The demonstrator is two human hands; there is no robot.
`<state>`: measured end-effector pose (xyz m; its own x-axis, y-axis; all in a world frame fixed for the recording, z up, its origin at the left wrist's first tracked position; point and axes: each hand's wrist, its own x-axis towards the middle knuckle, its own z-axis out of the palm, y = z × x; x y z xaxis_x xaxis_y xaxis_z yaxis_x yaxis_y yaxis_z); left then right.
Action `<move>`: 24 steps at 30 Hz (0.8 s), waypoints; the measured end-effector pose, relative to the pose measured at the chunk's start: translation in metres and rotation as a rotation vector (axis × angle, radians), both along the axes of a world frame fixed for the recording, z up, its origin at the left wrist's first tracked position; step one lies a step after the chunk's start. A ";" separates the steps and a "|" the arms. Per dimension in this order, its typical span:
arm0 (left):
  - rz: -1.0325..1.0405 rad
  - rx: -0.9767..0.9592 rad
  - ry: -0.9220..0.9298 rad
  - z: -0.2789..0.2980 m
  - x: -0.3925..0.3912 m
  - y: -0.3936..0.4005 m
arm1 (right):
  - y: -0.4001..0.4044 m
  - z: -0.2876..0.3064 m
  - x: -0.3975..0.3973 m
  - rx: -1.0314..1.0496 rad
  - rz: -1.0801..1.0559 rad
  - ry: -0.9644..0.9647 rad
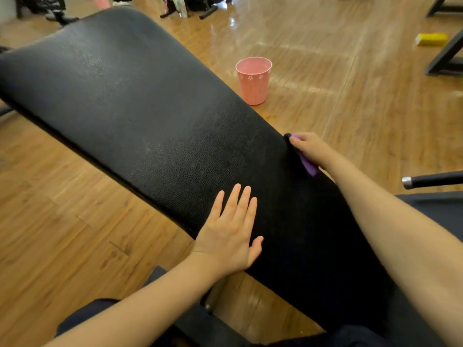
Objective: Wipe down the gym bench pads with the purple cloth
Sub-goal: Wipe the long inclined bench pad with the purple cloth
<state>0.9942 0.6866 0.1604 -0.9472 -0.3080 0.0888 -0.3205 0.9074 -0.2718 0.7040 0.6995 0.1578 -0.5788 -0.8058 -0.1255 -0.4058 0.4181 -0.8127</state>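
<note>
A long black textured bench pad (140,103) runs from the upper left to the lower right of the head view. My left hand (231,230) lies flat on its near edge, fingers straight and spread. My right hand (312,147) grips the purple cloth (309,165) against the pad's far right edge. Only a strip of the cloth shows under my fingers and palm; the rest is hidden over the edge.
A pink plastic cup (254,80) stands on the wooden floor just beyond the pad. A yellow block (431,39) lies on the floor at the far right, beside black frame legs (443,58). A chrome-capped black bar (431,179) juts in at right. More equipment crowds the top edge.
</note>
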 end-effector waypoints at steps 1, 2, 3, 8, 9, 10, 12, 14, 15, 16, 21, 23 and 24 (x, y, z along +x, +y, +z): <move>0.001 0.007 -0.008 0.000 0.000 0.000 | -0.017 0.009 0.004 -0.037 0.013 0.010; 0.006 0.019 -0.017 0.001 0.000 0.001 | -0.032 0.016 0.007 -0.065 0.019 0.011; 0.010 0.031 -0.025 0.001 0.000 0.001 | -0.044 0.023 0.010 -0.090 0.044 0.011; 0.009 0.032 -0.011 0.001 0.000 0.001 | -0.031 0.009 0.004 -0.107 0.090 -0.125; 0.010 0.030 -0.009 0.001 -0.001 0.000 | -0.019 0.001 -0.001 -0.090 0.091 -0.130; 0.009 0.030 -0.010 0.002 -0.001 0.000 | -0.006 -0.009 -0.008 -0.065 0.076 -0.140; 0.002 0.034 -0.008 0.001 -0.001 0.000 | 0.023 -0.027 -0.018 -0.007 0.021 -0.158; -0.002 0.030 -0.001 0.000 0.000 0.000 | 0.047 -0.040 -0.022 0.053 -0.038 -0.197; -0.002 0.029 -0.001 0.000 0.000 0.000 | 0.055 -0.043 -0.023 0.070 -0.056 -0.213; -0.002 0.024 0.002 0.000 0.000 0.000 | 0.059 -0.044 -0.024 0.098 -0.064 -0.217; -0.001 0.012 -0.001 0.000 -0.001 0.000 | 0.025 -0.019 -0.017 0.099 -0.004 -0.148; 0.005 0.015 -0.010 0.001 -0.002 0.001 | -0.005 0.000 -0.004 -0.016 0.003 -0.157; 0.008 0.016 -0.012 0.001 -0.002 0.001 | -0.020 0.010 0.003 -0.076 0.006 -0.152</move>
<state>0.9925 0.6878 0.1619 -0.9457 -0.3169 0.0723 -0.3246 0.9092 -0.2607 0.7069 0.6796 0.1675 -0.5527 -0.8199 -0.1493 -0.2783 0.3505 -0.8943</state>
